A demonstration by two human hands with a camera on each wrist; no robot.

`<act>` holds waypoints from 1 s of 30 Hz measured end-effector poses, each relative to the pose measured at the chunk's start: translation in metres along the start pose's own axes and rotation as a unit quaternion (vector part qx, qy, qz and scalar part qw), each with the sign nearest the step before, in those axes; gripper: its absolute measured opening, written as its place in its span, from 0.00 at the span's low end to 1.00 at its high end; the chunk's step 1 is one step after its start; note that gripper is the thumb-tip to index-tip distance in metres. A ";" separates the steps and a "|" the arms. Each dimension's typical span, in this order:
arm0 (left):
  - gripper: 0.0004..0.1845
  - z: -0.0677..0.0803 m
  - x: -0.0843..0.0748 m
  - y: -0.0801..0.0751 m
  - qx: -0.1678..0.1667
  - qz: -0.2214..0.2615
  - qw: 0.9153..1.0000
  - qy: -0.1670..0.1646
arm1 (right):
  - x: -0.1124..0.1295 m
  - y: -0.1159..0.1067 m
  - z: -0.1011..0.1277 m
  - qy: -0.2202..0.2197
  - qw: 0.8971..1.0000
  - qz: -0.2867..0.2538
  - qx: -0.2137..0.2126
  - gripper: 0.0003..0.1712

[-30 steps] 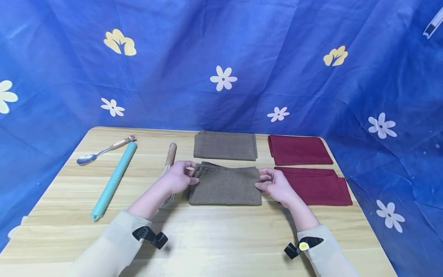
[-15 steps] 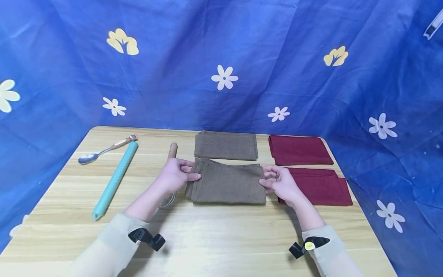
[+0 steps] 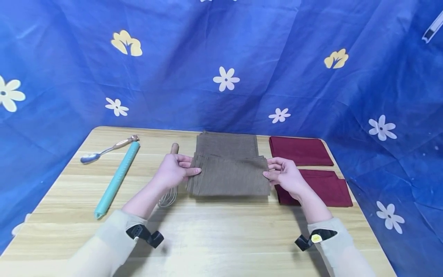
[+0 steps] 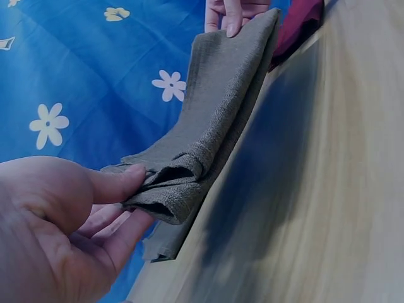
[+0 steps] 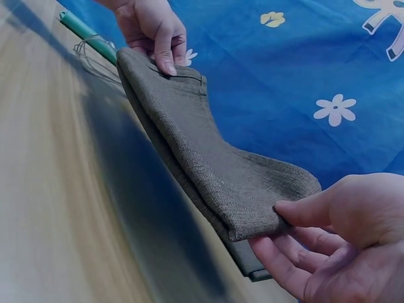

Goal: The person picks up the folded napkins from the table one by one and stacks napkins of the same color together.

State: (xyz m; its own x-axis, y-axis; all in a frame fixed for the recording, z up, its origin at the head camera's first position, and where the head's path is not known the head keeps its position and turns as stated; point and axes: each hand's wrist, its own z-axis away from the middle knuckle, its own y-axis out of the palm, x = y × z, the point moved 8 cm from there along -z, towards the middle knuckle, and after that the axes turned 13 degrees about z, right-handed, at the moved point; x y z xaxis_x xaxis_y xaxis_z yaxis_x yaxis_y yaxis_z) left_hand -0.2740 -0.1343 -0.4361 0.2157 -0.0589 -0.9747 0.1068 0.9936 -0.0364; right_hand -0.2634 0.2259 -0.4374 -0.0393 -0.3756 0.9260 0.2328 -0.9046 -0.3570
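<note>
A folded grey-brown cloth (image 3: 232, 177) is held up off the table between both hands, a shadow beneath it in the wrist views. My left hand (image 3: 174, 169) pinches its left end, thumb on top and fingers underneath; the layered folds show there in the left wrist view. At the opposite end my right hand (image 3: 285, 175) pinches it the same way, as the right wrist view shows (image 5: 341, 233). Behind it lies a second folded grey-brown cloth (image 3: 226, 144), its front part overlapped by the held one in the head view.
Two folded dark red cloths (image 3: 301, 151) (image 3: 325, 188) lie at the right. A whisk (image 3: 169, 196) is partly hidden behind my left hand. Further left are a turquoise rod (image 3: 117, 179) and a spoon (image 3: 90, 157). A blue flowered curtain (image 3: 173, 77) hangs behind the wooden table (image 3: 214, 238).
Both hands have lifted the near grey-brown cloth off the table and carried it slightly right and toward the back, so it now overlaps the far one in the head view.
</note>
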 end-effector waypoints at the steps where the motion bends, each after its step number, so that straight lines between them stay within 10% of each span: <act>1: 0.32 0.000 -0.002 -0.001 0.003 -0.002 1.000 0.003 | 0.002 -0.001 -0.001 -0.001 1.000 0.000 0.000 0.26; 30: 0.30 -0.052 -0.050 -0.006 -0.009 -0.067 0.997 0.044 | 0.025 -0.032 -0.059 0.010 1.000 -0.003 -0.018 0.29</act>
State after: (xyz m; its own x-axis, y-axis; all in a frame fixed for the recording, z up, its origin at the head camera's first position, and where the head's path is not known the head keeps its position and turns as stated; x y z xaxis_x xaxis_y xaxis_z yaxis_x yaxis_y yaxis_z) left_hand -0.3354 -0.1320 -0.3984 0.1137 -0.1840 -0.9763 0.1122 0.9788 -0.1715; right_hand -0.3288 0.2333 -0.4105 -0.0594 -0.3733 0.9258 0.1980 -0.9134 -0.3556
